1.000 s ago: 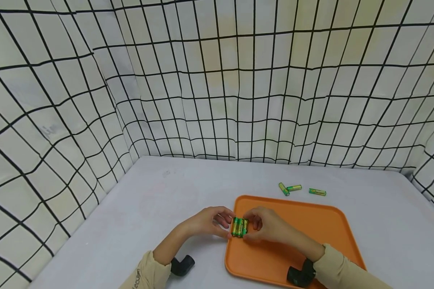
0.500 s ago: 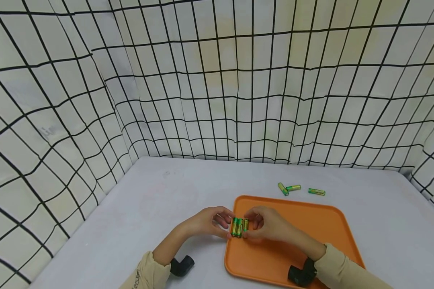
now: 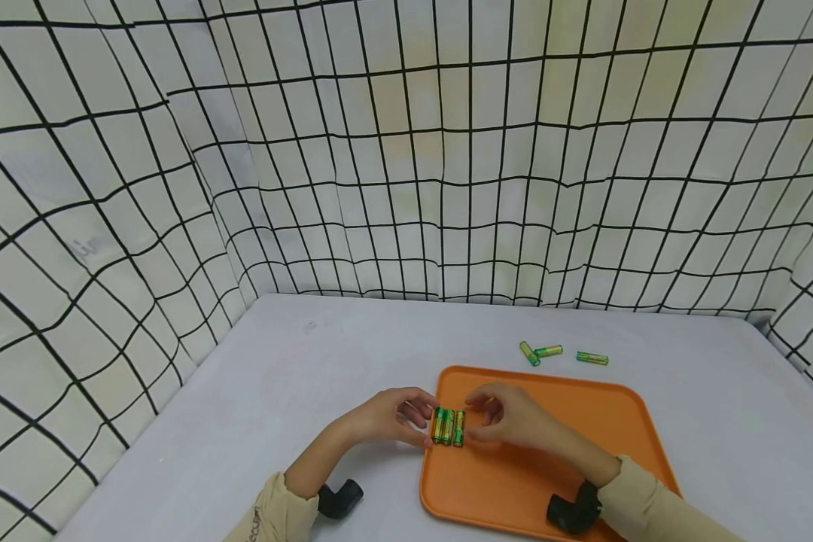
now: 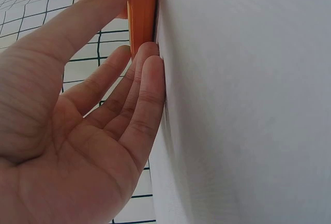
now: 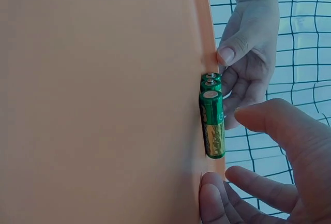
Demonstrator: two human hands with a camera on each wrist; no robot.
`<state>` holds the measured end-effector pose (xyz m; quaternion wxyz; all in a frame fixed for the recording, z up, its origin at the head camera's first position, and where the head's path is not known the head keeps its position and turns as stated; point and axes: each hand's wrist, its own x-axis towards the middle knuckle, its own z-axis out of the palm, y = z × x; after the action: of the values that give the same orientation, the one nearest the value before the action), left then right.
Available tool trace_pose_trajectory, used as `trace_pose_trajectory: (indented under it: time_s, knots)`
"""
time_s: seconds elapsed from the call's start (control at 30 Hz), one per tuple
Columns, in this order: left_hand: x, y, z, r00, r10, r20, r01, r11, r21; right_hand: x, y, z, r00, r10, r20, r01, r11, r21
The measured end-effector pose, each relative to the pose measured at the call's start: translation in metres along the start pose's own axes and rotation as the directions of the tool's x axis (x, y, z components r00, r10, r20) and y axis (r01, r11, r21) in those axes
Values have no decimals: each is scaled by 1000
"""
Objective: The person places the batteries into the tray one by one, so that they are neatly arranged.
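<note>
A row of green-and-gold batteries [image 3: 449,427] lies side by side near the left rim of the orange tray [image 3: 542,482]. The rightmost battery [image 5: 213,131] sits slightly apart from the others. My left hand [image 3: 386,415] stays at the tray's left edge, fingers extended; in the left wrist view its thumb [image 4: 93,17] reaches the tray's rim. Just right of the row is my right hand [image 3: 511,418], thumb and fingers spread, holding nothing. The right wrist view shows a gap between its thumb [image 5: 269,118] and the nearest battery.
Beyond the tray on the white table [image 3: 352,339] lie two batteries touching or nearly so, one slanted [image 3: 530,354] and one flatter [image 3: 549,351]. Another loose battery [image 3: 592,358] is further right. A black grid-patterned white cloth [image 3: 406,188] stands behind the table.
The rightmost battery has shifted a little right, opening a small gap in the row. My right hand has let go of it and drawn rightward. My left hand has stayed put.
</note>
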<state>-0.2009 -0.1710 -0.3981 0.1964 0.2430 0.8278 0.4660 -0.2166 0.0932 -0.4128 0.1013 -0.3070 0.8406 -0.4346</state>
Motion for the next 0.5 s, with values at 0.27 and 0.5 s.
trace_pose_trajectory:
  time_s: [0.27, 0.5]
  knots:
    - [-1, 0, 0, 1000, 3, -1, -3, 1000, -5, -4, 8, -6, 999, -5, -52, 5, 1000, -6]
    - [0, -1, 0, 1000, 16, -6, -16, 1000, -3, -7, 12, -13, 997, 20, -76, -22, 1000, -14]
